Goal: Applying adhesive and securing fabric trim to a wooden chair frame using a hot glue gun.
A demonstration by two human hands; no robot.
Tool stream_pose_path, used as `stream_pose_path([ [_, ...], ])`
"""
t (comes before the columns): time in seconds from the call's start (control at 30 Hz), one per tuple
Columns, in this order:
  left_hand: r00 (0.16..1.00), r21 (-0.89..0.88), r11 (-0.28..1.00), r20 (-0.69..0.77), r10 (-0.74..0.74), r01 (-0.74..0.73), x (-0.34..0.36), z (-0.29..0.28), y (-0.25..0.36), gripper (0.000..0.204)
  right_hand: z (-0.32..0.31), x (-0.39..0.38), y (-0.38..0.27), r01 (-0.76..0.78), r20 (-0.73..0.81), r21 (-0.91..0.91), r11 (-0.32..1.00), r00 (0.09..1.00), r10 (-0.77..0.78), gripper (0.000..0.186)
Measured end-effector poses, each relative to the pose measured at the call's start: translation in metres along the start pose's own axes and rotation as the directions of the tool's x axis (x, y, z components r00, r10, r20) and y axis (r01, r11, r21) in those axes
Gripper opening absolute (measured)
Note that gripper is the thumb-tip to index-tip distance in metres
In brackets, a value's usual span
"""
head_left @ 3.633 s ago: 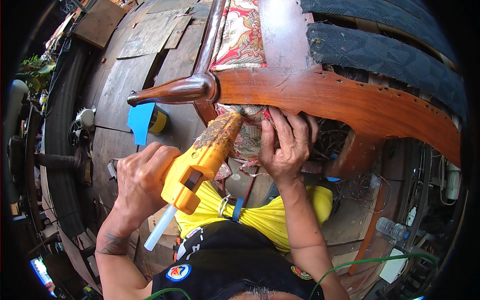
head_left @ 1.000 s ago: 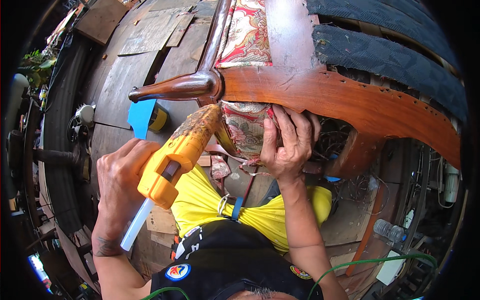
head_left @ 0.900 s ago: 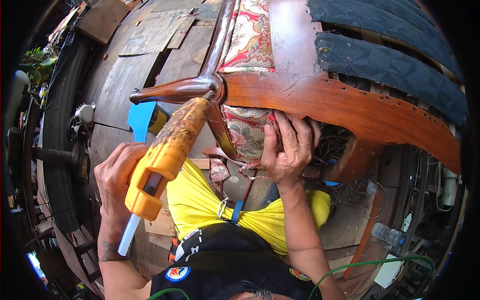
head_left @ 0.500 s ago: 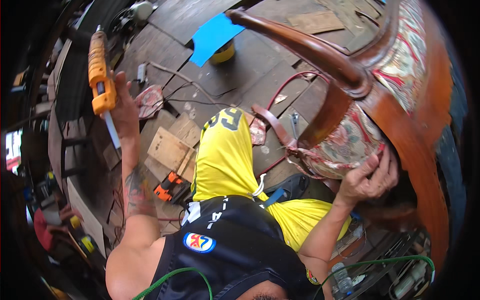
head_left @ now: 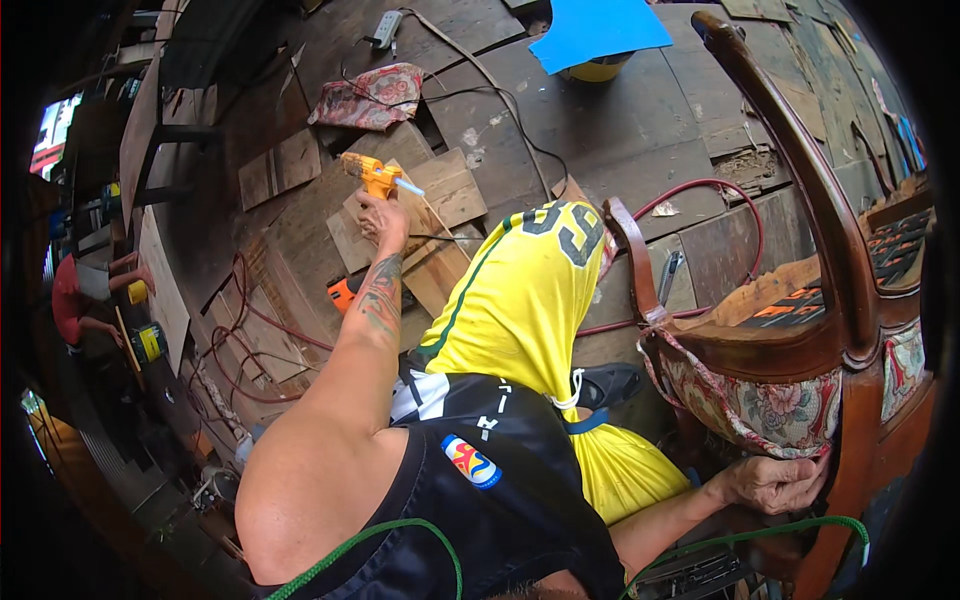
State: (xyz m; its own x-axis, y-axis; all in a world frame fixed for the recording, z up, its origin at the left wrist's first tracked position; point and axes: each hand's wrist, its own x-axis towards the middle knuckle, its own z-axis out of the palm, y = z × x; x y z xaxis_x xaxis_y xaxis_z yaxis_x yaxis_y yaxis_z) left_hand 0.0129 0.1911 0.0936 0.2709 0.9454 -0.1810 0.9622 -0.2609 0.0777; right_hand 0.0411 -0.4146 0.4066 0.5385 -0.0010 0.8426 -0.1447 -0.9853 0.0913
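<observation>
My left hand (head_left: 382, 222) is closed round the handle of an orange glue gun (head_left: 372, 178), held out over the wood scraps with a pale glue stick out of its back. At the right, a dark wooden chair (head_left: 780, 190) lies tipped over, its floral upholstery (head_left: 790, 405) facing me. A braided trim (head_left: 695, 358) runs along the fabric's edge, with one end by the chair's wooden arm. My right hand (head_left: 775, 484) is closed at the lower edge of the upholstery, fingertips pinching the trim against the wood. Those fingertips are partly hidden.
Wooden boards (head_left: 440, 200) lie in front of me, beside an orange power tool (head_left: 343, 294). A red hose (head_left: 755, 225) and dark cables cross the floor. A blue sheet (head_left: 600, 35) covers a yellow tub. A floral cloth scrap (head_left: 370, 97) lies ahead. Another person (head_left: 75, 300) works at far left.
My left hand has lowered the glue gun from the upper left toward the boards and turned it. My view has swung left. My right hand stays at the chair's fabric edge.
</observation>
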Motion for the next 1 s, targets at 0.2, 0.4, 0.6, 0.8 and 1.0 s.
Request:
stream_pose_path([
  [0.2, 0.963, 0.085, 0.981, 0.194, -0.189, 0.175, 0.022, 0.072, -0.004, 0.096, -0.022, 0.005, 0.007, -0.008, 0.032, -0.106, 0.994, 0.999, 0.012, 0.043],
  [0.4, 0.987, -0.005, 0.987, -0.019, 0.158, -0.158, -0.015, 0.017, -0.016, 0.093, -0.010, -0.005, -0.015, -0.197, 0.107, 0.112, 0.974, 0.977, 0.185, 0.043],
  [0.6, 0.361, -0.849, 0.012, -0.211, 0.908, -0.528, -0.220, -0.142, 0.132, 0.038, -0.028, 0.011, -0.013, -0.265, 0.169, 0.207, 0.942, 0.958, 0.233, 0.035],
  [0.8, -0.384, -0.708, -0.547, -0.400, 0.832, -0.447, -0.413, -0.218, 0.177, 0.063, -0.028, 0.008, -0.007, -0.281, 0.169, 0.279, 0.918, 0.956, 0.241, 0.032],
  [1.0, -0.439, -0.601, -0.572, -0.372, 0.818, -0.558, -0.447, -0.220, 0.183, 0.052, -0.028, 0.009, -0.007, -0.288, 0.152, 0.325, 0.901, 0.956, 0.251, 0.031],
])
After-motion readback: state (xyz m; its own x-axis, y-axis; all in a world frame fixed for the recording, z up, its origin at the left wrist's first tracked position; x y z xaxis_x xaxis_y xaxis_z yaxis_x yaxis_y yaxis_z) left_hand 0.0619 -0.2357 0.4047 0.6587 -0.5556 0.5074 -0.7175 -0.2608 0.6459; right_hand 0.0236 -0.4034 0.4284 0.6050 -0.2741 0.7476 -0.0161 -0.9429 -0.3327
